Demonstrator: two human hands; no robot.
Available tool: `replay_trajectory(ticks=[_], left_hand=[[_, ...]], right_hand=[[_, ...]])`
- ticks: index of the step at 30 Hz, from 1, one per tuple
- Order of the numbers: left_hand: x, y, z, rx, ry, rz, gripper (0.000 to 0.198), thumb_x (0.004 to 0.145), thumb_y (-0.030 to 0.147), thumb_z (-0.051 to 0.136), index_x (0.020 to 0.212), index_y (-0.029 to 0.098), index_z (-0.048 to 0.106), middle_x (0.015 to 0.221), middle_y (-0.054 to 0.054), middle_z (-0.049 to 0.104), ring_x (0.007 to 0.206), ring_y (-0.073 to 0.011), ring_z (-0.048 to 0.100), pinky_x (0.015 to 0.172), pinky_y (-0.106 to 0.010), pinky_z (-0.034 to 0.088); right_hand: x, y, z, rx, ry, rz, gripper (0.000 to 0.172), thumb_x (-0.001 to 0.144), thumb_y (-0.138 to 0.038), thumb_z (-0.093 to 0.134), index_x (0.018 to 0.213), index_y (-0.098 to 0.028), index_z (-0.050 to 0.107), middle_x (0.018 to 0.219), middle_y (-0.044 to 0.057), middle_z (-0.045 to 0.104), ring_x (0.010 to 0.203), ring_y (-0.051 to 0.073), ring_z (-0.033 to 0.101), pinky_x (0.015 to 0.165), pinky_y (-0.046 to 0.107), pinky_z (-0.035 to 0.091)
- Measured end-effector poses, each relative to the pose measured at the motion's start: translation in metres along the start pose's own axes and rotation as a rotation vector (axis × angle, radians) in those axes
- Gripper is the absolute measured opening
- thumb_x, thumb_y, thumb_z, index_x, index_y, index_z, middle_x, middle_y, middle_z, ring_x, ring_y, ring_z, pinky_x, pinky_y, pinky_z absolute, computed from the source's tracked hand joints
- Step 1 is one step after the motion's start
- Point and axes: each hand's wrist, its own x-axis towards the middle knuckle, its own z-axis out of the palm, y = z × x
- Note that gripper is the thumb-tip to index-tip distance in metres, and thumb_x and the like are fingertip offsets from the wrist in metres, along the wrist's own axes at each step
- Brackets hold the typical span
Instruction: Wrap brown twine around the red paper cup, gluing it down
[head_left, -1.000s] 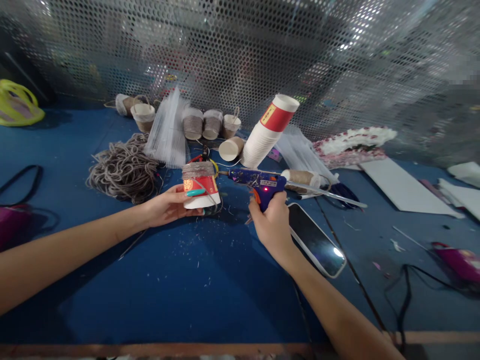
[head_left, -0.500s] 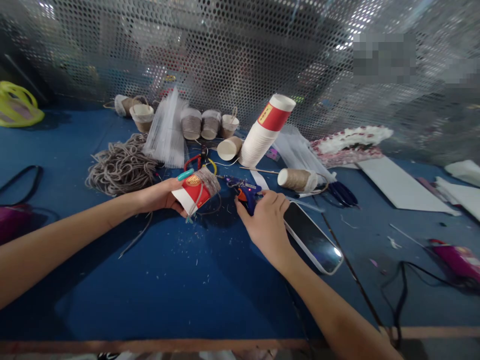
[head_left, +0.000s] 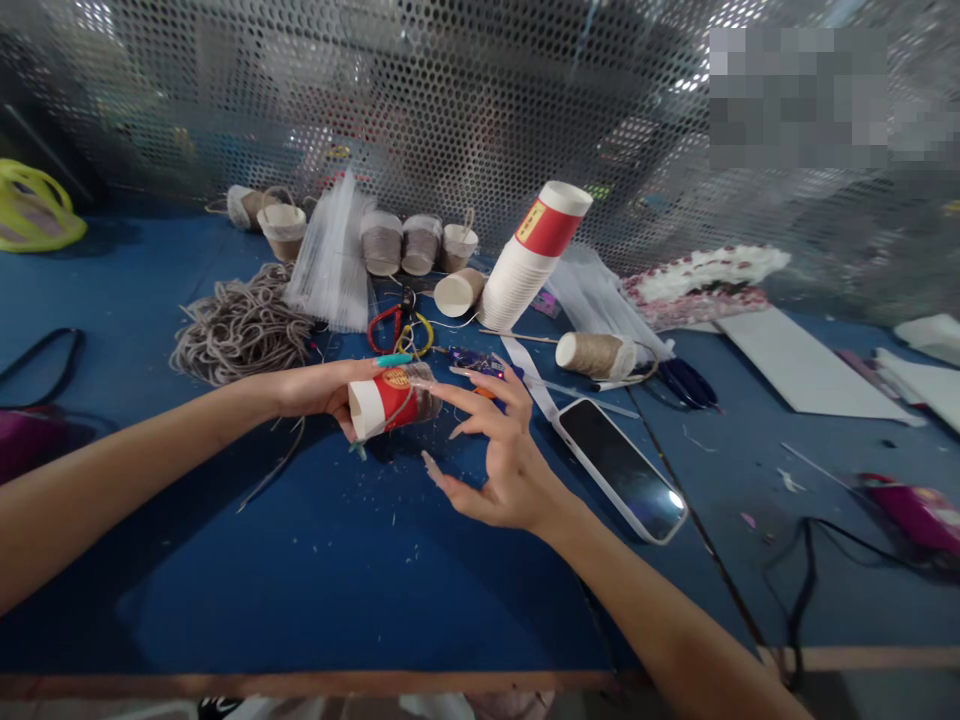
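1. Your left hand [head_left: 330,392] is clamped on the red-and-white paper cup [head_left: 388,410], thumb above and fingers below, near its white rim.
2. The cup is held on its side above the blue table [head_left: 300,600], mouth facing left, its gray yarn band [head_left: 427,402] toward your right.
3. Your right hand [head_left: 495,450] is empty, fingers spread apart; the index tip is at the band, though you cannot tell whether it touches.
4. Just beyond those fingers lies the blue glue gun [head_left: 466,360], its red light lit.
5. Expect the cup to be very light and thin-walled, likely to dent if squeezed. Hold it lightly by the stiffer rim; the yarn should feel soft and grippy.
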Motion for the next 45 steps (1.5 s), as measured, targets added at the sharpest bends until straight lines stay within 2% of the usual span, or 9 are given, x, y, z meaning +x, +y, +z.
replay_trajectory(ticks=[3,6,12,18,25,31,36,40,45], left_hand=[[-0.002,0.006,0.003,-0.046,0.018,-0.094,0.07,0.082,0.072,0.053,0.129,0.021,0.058,0.093,-0.01,0.072,0.077,-0.022,0.067,0.063,-0.029,0.053],[-0.004,0.011,0.006,-0.049,-0.001,-0.08,0.072,0.079,0.069,0.059,0.133,0.022,0.054,0.091,-0.007,0.073,0.072,-0.0198,0.066,0.061,-0.027,0.053],[-0.004,0.012,0.007,-0.052,0.01,-0.111,0.066,0.076,0.067,0.062,0.121,0.018,0.063,0.083,-0.007,0.073,0.069,-0.0195,0.067,0.057,-0.025,0.053],[-0.003,0.012,0.006,-0.044,0.019,-0.13,0.063,0.077,0.066,0.062,0.118,0.018,0.063,0.084,-0.006,0.073,0.067,-0.0178,0.065,0.059,-0.025,0.053],[-0.004,0.014,0.006,-0.051,0.035,-0.156,0.054,0.082,0.057,0.061,0.119,0.017,0.062,0.081,-0.006,0.072,0.067,-0.0189,0.065,0.056,-0.025,0.051],[-0.003,0.011,0.004,-0.069,0.032,-0.165,0.056,0.082,0.062,0.058,0.115,0.016,0.064,0.081,-0.007,0.072,0.072,-0.0206,0.067,0.062,-0.028,0.053],[-0.002,0.009,0.003,-0.061,0.013,-0.141,0.05,0.085,0.056,0.059,0.116,0.017,0.066,0.083,-0.007,0.073,0.08,-0.0209,0.068,0.07,-0.028,0.054],[-0.003,0.009,0.002,-0.095,0.024,-0.155,0.052,0.084,0.059,0.058,0.117,0.019,0.065,0.081,-0.006,0.073,0.076,-0.0202,0.068,0.066,-0.027,0.054],[-0.003,0.007,0.002,-0.136,0.029,-0.134,0.056,0.082,0.058,0.06,0.121,0.018,0.063,0.087,-0.008,0.075,0.081,-0.022,0.069,0.073,-0.03,0.055]], right_hand=[[0.0,-0.001,0.001,-0.005,-0.024,-0.003,0.027,0.085,-0.031,0.057,0.102,-0.027,0.037,0.132,0.008,0.065,0.131,0.027,0.044,0.115,0.059,0.024],[-0.001,-0.002,0.001,0.008,-0.021,-0.002,0.026,0.086,-0.031,0.057,0.102,-0.026,0.037,0.13,0.009,0.066,0.127,0.027,0.046,0.113,0.058,0.025],[-0.001,-0.003,-0.002,-0.002,-0.011,-0.012,0.029,0.084,-0.026,0.059,0.102,-0.027,0.037,0.125,0.007,0.069,0.118,0.026,0.049,0.108,0.055,0.031],[-0.003,-0.002,-0.004,-0.003,-0.023,-0.059,0.029,0.083,-0.026,0.06,0.101,-0.027,0.038,0.125,0.006,0.069,0.116,0.026,0.049,0.104,0.054,0.034],[-0.005,-0.003,-0.005,-0.03,0.008,-0.119,0.027,0.082,-0.023,0.062,0.099,-0.027,0.041,0.116,0.004,0.073,0.105,0.024,0.053,0.101,0.052,0.037],[-0.006,-0.004,-0.003,-0.023,0.125,-0.163,0.028,0.079,-0.023,0.061,0.101,-0.025,0.045,0.114,0.006,0.068,0.103,0.023,0.055,0.099,0.048,0.041],[-0.006,-0.005,0.001,-0.074,-0.003,-0.133,0.027,0.082,-0.026,0.059,0.104,-0.025,0.044,0.131,0.007,0.066,0.126,0.027,0.046,0.11,0.053,0.029],[-0.007,-0.004,0.001,-0.092,-0.009,-0.136,0.023,0.083,-0.026,0.058,0.101,-0.026,0.044,0.128,0.005,0.068,0.119,0.025,0.05,0.108,0.051,0.03],[-0.007,-0.003,-0.002,-0.106,0.002,-0.148,0.025,0.084,-0.026,0.059,0.106,-0.025,0.048,0.12,0.004,0.071,0.11,0.024,0.051,0.104,0.047,0.034]])
